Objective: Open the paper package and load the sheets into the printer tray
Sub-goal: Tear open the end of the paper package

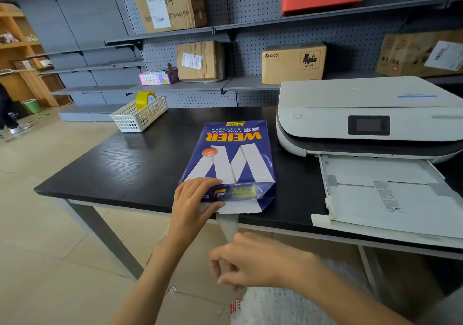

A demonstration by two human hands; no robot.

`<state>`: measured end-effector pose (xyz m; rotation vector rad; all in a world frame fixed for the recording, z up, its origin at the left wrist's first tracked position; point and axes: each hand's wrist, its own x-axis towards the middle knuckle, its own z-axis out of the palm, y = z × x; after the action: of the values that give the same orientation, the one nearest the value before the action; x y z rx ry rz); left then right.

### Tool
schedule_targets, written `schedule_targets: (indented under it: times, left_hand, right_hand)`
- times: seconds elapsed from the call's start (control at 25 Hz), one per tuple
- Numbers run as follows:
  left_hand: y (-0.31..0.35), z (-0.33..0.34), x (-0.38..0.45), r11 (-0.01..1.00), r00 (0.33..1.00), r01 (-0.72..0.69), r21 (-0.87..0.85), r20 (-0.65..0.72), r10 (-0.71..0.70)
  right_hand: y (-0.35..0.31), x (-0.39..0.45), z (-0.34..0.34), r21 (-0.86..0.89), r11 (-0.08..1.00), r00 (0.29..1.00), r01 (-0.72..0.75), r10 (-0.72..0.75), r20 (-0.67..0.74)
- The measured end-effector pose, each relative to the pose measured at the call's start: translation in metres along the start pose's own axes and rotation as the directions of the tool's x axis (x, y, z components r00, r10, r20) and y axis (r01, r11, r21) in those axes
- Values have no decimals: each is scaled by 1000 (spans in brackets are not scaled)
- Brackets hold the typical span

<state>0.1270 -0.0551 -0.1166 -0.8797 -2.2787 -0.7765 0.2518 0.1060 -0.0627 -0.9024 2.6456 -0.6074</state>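
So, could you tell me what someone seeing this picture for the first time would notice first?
Probably the blue paper package, lying near the front edge of the black table, with the left hand pressing on its near end. Below the edge, the right hand pinches a pale strip hanging from the package's end. To the right sits the white printer, its tray pulled out.

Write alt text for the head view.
A left hand presses on the near end of a blue WEIER copy paper package on a black table, while the right hand pulls a torn strip from it. A white printer with its tray extended sits alongside.
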Motion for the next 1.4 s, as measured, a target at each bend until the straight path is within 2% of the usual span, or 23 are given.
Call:
schedule_targets:
  times: [0.08, 0.2, 0.28, 0.32, 0.36, 0.4, 0.52, 0.64, 0.76, 0.84, 1.0, 1.12, 1.28, 1.4]
  left_hand:
    - [-1, 1, -2, 1000, 1000, -4, 4, -11, 4]
    - [-2, 0, -3, 1000, 1000, 0, 15, -31, 1]
    - [-3, -1, -3, 999, 999, -2, 33, -37, 3]
    - [-4, -2, -3, 999, 999, -10, 46, -34, 12]
    - [-5, -3, -4, 998, 999, -23, 58, -32, 25]
    - [-5, -4, -3, 997, 999, -36, 66, -31, 38]
    - [-7, -8, -1, 996, 998, -48, 77, -38, 51]
    - [-10, -10, 2, 998, 998, -33, 56, -47, 36]
    - [-13, -12, 6, 999, 998, -36, 38, -46, 37]
    - [-14, -14, 11, 999, 998, -24, 41, -64, 27]
    - [-9, -19, 26, 989, 985, 134, -60, -104, -139]
    - [-10, -19, 33, 958, 965, 251, -139, -39, -259]
    - [-13, -23, 39, 883, 923, 381, -276, 58, -380]
    - [-13, -24, 42, 855, 919, 392, -339, 112, -377]
  right_hand:
    - [0, -1, 1, -55, 998, 997, 9, -12, -70]
    - [7, 4, -2, -100, 995, 941, -24, -11, -338]
    - [17, 10, -11, -70, 996, 811, -57, 5, -585]
    - [26, 12, -15, -78, 994, 742, -81, 8, -671]
    - [37, 14, -18, -122, 985, 702, -121, -2, -712]
    - [49, 17, -20, -193, 965, 699, -175, -17, -715]
    - [72, 18, -23, -332, 887, 759, -321, 32, -651]
    - [75, 18, -23, -349, 863, 717, -366, 22, -697]
    - [72, 18, -29, -293, 892, 639, -343, -7, -769]
    - [70, 18, -38, -245, 905, 624, -347, 28, -781]
    - [69, 21, -59, -75, 939, 673, -337, 184, -716]
    - [76, 26, -66, 36, 937, 712, -347, 288, -641]
    - [81, 30, -68, 147, 933, 706, -328, 346, -617]
    - [77, 29, -68, 137, 934, 710, -329, 341, -616]
